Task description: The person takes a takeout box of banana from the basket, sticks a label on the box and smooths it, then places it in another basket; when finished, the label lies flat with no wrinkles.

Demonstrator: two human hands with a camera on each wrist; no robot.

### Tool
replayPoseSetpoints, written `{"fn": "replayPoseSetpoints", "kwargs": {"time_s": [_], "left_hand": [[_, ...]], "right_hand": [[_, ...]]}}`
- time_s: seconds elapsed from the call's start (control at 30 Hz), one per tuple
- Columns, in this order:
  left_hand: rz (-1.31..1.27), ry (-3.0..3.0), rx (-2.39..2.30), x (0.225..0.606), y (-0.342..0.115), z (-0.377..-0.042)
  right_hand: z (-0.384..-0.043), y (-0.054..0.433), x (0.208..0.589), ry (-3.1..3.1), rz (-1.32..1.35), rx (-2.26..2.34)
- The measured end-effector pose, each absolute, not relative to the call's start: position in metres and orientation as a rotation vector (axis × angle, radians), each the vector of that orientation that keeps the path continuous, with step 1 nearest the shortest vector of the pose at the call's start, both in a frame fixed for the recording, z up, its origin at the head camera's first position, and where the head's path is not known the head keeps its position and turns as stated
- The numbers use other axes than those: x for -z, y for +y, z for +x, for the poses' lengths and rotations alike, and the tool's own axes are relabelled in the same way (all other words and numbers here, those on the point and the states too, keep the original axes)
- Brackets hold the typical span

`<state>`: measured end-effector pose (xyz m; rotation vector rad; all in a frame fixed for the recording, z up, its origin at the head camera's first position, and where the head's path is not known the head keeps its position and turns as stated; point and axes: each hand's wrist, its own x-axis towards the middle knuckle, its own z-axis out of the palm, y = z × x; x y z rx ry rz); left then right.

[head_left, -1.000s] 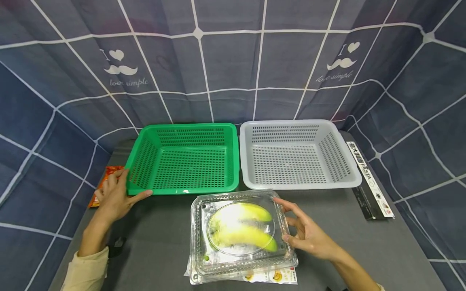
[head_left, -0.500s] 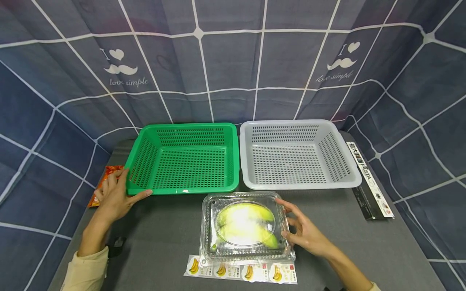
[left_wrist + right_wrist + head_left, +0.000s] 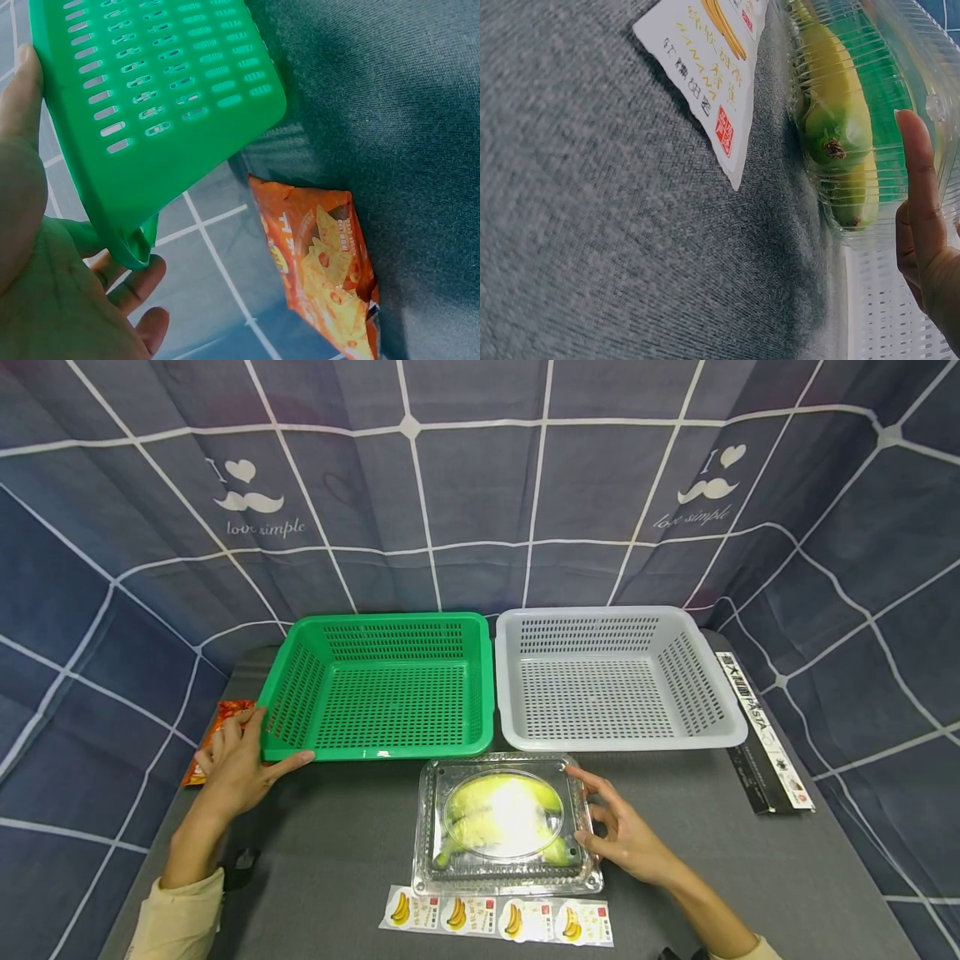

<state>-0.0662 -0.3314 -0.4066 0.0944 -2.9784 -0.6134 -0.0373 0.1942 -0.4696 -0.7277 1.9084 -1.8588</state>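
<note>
A clear box (image 3: pixel 502 884) of bananas (image 3: pixel 480 833) sits under the right hand (image 3: pixel 630 841).
It's on the table (image 3: pixel 322 852), just in front of the green basket (image 3: pixel 390 755) and white basket (image 3: pixel 622 745), with a strip of labels (image 3: pixel 497 918) along its near side; the right hand holds its right edge, thumb and fingertips set well apart. The left hand (image 3: pixel 234 770) rests loosely spread over the green basket's near left corner. I'd expect the box to be light but unbalanced by its fruit, its thin plastic slick and quick to flex or dent. A low hold on both short sides looks safest; squeezing the lid might pop it or bruise the bananas.
</note>
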Motion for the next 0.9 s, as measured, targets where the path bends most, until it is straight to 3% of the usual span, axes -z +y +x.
{"fn": "replayPoseSetpoints", "kwargs": {"time_s": [0.9], "left_hand": [[0.097,-2.988,0.611,0.4064,-0.3298,-0.0638]], "right_hand": [[-0.0358,0.1942,0.4682,1.985,-0.672,1.76]]}}
